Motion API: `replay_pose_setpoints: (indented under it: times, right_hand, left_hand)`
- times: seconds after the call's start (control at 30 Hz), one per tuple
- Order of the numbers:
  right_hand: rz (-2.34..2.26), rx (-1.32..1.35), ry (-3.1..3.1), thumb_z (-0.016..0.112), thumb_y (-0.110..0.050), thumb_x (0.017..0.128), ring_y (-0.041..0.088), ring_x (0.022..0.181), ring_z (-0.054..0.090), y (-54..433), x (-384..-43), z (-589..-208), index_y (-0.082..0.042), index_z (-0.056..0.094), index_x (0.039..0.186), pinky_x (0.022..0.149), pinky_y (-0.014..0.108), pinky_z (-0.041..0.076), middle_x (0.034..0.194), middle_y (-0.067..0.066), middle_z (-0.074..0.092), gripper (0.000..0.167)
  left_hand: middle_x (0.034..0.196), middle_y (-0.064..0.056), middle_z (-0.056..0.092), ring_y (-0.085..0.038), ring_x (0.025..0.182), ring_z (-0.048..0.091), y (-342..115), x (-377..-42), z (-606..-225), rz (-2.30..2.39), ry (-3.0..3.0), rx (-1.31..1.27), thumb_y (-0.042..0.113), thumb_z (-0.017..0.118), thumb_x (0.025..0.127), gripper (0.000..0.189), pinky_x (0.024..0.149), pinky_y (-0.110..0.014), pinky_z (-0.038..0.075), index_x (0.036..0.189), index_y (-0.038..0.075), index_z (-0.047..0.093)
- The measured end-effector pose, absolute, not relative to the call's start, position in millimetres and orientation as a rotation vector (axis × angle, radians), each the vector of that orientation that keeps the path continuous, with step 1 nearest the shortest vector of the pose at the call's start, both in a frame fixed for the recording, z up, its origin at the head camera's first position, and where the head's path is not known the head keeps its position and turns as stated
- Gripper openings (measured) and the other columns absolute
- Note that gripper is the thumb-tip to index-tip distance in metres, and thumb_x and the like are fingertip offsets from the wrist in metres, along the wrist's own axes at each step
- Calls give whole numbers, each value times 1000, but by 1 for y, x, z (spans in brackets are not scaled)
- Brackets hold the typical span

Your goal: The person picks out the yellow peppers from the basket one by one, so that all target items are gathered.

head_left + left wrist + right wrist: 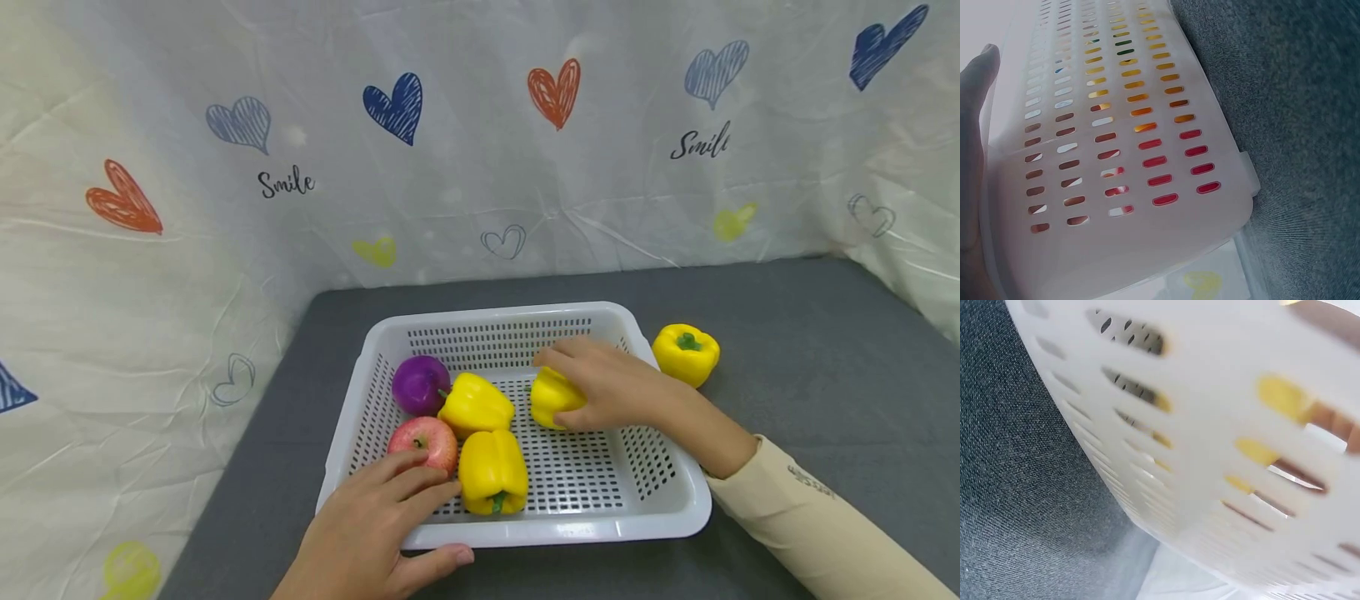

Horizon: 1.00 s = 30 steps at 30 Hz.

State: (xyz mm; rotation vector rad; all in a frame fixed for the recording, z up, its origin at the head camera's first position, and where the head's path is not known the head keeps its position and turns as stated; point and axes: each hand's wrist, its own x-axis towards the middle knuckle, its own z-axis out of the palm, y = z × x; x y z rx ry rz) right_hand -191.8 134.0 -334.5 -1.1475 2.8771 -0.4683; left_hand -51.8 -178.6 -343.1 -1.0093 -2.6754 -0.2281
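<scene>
A white plastic basket [555, 531] with slotted sides stands on the dark grey table. My right hand [611, 385] reaches over its right side and grips a yellow bell pepper [551, 398], thumb at the near side and fingers over the far side. My left hand [375, 517] holds the front left corner of the basket, fingers over the rim beside the apple and thumb outside. Inside at the left lie a purple round vegetable [420, 385], a red apple [431, 442] and two more yellow bell peppers, one behind [476, 406] and one in front [493, 471].
Another yellow bell pepper [686, 354] sits on the table [810, 358], just outside the basket's right side. Behind the table hangs a pale sheet [450, 192] printed with hearts and the word Smile.
</scene>
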Motion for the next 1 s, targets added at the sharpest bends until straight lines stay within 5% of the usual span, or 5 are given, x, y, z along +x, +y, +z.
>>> replay_pose_setpoints:
  times: [0.23,1.0]
  right_hand:
    - [-399,-1192,2827,82,-34,81,18,95,55,134,-192,-334,-19,64,133,82,39,51,123,4,61,58]
    - [-533,-1200,2835,83,-41,80,12,92,55,133,-190,-333,-20,63,124,81,32,53,116,-5,58,52]
  left_hand:
    - [122,14,67,-16,122,56,-179,-51,-342,-225,-2690,-1003,72,55,90,59,103,-43,47,124,27,72]
    - [122,12,68,-18,122,57,-179,-52,-345,-214,-2633,-1013,71,58,89,58,102,-42,48,122,26,72]
